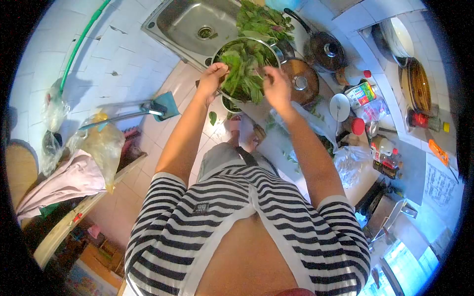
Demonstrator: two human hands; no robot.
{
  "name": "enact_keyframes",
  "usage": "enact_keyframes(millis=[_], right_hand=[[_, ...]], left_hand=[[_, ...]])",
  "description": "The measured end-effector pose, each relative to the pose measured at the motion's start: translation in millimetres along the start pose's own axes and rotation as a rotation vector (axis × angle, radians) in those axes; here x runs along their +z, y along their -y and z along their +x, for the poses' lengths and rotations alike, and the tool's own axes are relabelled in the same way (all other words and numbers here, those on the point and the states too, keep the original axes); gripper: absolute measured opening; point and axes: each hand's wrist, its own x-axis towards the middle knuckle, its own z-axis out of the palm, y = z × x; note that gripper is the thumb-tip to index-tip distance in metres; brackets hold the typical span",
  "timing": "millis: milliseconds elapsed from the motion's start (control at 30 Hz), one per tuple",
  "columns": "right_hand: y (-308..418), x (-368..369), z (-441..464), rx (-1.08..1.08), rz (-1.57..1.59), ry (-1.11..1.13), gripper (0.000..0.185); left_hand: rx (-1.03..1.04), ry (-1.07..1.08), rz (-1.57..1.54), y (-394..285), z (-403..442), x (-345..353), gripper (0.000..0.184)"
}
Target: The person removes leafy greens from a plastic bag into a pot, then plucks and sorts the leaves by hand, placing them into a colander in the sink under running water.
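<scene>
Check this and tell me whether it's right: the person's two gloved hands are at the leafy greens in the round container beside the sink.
The gloves are wrong: in the head view, the left hand and right hand are both bare. They are at the leafy greens in the round container beside the sink, as you said.

I look down past my black-and-white striped shirt [222, 197] at both my bare hands above a round metal-rimmed bowl [274, 50] heaped with leafy greens [242, 74]. My left hand [212, 81] pinches the leaves at one edge; my right hand [276, 88], blurred, curls at the opposite edge, its exact grip unclear. Beyond the bowl is a steel sink [190, 22], with more greens [264, 23] beside it. To the right sit a lidded brown pot [308, 93] and a dark lidded pan [321, 54]. One loose leaf [213, 118] lies on the tiled floor [190, 126].
</scene>
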Motion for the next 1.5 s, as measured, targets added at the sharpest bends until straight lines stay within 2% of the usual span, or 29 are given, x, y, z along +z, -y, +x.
enact_keyframes(millis=[33,67,167,233,300,333,367,433,500,533,567,633,667,767,867,900,933,967,1000,1033,1067,1100,1200,1233,1300,1333,1400,1433,1500], right_hand=[[11,4,-7,0.012,-0.016,0.084,0.034],[24,9,-15,-0.049,-0.311,0.068,0.032],[-4,34,-15,-0.092,-0.356,0.193,0.029],[-2,27,-5,0.137,-0.003,0.081,0.025],[-18,23,9,0.264,0.227,0.113,0.022],[-24,18,15,0.154,0.267,0.004,0.02],[-29,18,21,0.248,0.525,0.046,0.022],[14,-12,28,0.253,0.399,0.065,0.024],[12,-5,28,0.168,-0.198,0.343,0.024],[11,-7,23,0.073,-0.093,0.3,0.022],[8,-13,20,0.075,-0.096,0.3,0.022],[14,-42,19,-0.021,0.066,0.069,0.021],[17,-64,12,-0.009,0.115,0.044,0.019],[21,-126,-32,0.371,0.23,0.271,0.017],[6,-159,-86,0.603,0.261,0.57,0.016],[-13,-159,-99,0.612,0.26,0.565,0.016],[-43,-152,-120,0.413,-0.074,0.666,0.016],[-69,-142,-144,0.212,-0.406,0.752,0.018],[-95,-129,-165,0.099,-0.418,0.747,0.022],[-116,-122,-181,-0.004,-0.433,0.743,0.028],[-119,-118,-192,0.065,-0.385,0.829,0.031],[-123,-112,-196,0.122,-0.329,0.907,0.034],[-168,-100,-211,0.148,-0.445,0.785,0.038],[-161,-113,-204,0.149,-0.439,0.778,0.038],[-118,-155,-171,0.414,-0.358,0.461,0.048],[-110,-161,-165,0.414,-0.349,0.46,0.048],[-104,-162,-151,0.498,-0.263,0.517,0.055],[-108,-147,-151,0.494,-0.254,0.512,0.055],[-114,-110,-155,0.36,-0.431,0.736,0.063]], left_hand=[[-0.056,-0.001,-0.132,-1,0,3,0.005],[-0.054,-0.005,-0.131,2,4,2,0.005],[-0.085,0.009,-0.245,11,15,-2,0.007],[-0.089,0.073,-0.242,5,10,6,0.005],[-0.075,-0.004,-0.267,3,4,9,0.008],[-0.033,-0.034,-0.245,2,4,11,0.013],[0.008,-0.066,-0.223,1,5,13,0.018],[0.088,-0.096,-0.086,-1,5,19,0.022],[0.487,-0.154,0.588,3,8,24,0.022],[0.521,-0.101,0.622,16,18,19,0.018],[0.521,-0.098,0.62,27,27,13,0.018],[0.28,0.002,0.179,33,35,9,0.018],[0.315,0.019,0.036,35,36,3,0.018],[0.317,-0.277,0.11,25,7,-8,0.016],[0.311,-0.296,0.307,25,-38,4,0.012],[0.361,-0.276,0.285,34,-54,21,0.014],[0.34,-0.227,0.383,35,-76,49,0.015],[0.338,-0.04,0.234,61,-89,68,0.018],[0.579,0.117,0.518,82,-101,87,0.021],[0.621,0.295,0.795,89,-121,117,0.024],[0.857,0.526,0.876,82,-139,144,0.027],[0.848,0.556,0.861,94,-149,157,0.027],[0.63,0.997,1.792,147,-134,159,0.041],[0.631,1.001,1.8,153,-130,151,0.041],[0.923,0.45,1.859,157,-129,138,0.048],[0.921,0.451,1.868,149,-132,141,0.048],[0.525,0.531,2.124,115,-139,156,0.058],[0.527,0.528,2.135,109,-142,162,0.058],[0.505,0.438,2.098,101,-145,170,0.068]])
